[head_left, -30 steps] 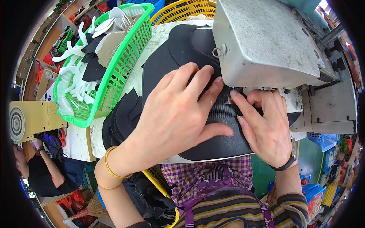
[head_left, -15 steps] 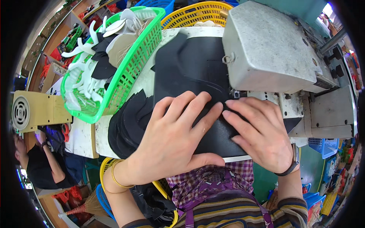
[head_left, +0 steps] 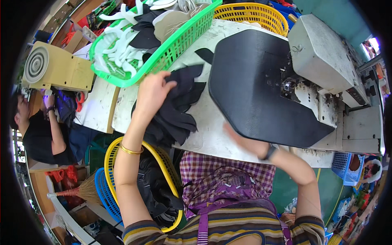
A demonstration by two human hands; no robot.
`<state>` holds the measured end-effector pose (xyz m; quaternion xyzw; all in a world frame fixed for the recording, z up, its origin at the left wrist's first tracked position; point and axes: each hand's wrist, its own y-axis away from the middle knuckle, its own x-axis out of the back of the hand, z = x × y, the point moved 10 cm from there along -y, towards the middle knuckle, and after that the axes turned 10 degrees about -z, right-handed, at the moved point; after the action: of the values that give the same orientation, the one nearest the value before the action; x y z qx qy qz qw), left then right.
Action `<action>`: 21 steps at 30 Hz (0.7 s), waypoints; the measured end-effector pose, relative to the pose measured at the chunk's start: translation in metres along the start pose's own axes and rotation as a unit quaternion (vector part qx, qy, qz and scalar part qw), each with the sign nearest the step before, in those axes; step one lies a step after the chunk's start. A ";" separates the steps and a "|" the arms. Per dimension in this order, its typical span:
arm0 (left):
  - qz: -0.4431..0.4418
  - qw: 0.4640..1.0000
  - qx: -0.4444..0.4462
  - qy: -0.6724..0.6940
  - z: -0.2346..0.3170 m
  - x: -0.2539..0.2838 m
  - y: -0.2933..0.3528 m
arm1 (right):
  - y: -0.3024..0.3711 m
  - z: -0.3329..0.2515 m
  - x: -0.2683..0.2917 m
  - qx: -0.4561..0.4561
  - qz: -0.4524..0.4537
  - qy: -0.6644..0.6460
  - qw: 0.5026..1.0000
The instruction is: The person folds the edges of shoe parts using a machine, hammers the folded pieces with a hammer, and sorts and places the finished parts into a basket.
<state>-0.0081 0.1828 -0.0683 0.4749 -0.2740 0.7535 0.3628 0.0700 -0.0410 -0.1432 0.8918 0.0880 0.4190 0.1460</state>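
My left hand (head_left: 153, 94) reaches over a pile of dark fabric pieces (head_left: 169, 118) on the white table. Its thumb and fingers close at the edge of a black fabric piece (head_left: 188, 77) on top. My right hand (head_left: 247, 142), smeared by motion, is low beside the near edge of a smooth black panel (head_left: 249, 90); its fingers cannot be made out. The panel lies around the needle area of a grey sewing machine (head_left: 322, 57). A small black piece (head_left: 204, 54) lies by the panel's upper left edge.
A green basket (head_left: 173, 47) of white and black cut pieces stands at the far left, with a yellow basket (head_left: 251, 14) behind. Below the table, another yellow basket (head_left: 165, 171) holds dark fabric. A person (head_left: 45, 134) works by a cream machine (head_left: 61, 65) at left.
Both hands have left the black panel. My left hand has gone left to the fabric pile, and my right has drawn down toward the near edge. The whole view has shifted.
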 end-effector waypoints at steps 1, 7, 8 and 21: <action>-0.033 0.995 0.025 -0.089 -0.008 -0.008 0.010 | -0.016 0.035 0.010 -0.050 0.093 -0.037 0.994; 0.094 0.991 -0.077 -0.058 0.030 0.012 0.050 | -0.021 0.135 0.029 -0.080 0.281 -0.007 0.956; 0.063 0.992 -0.105 0.014 0.040 0.005 0.051 | -0.014 0.129 0.033 -0.067 0.298 -0.011 0.952; -0.327 0.682 0.038 0.653 0.090 -0.049 0.106 | 0.099 -0.114 0.049 0.379 0.243 0.072 0.890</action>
<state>-0.0326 0.0381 -0.0844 -0.0643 0.2341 0.7159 0.6546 0.0161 -0.0995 -0.0057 0.8404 0.0313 0.4395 -0.3157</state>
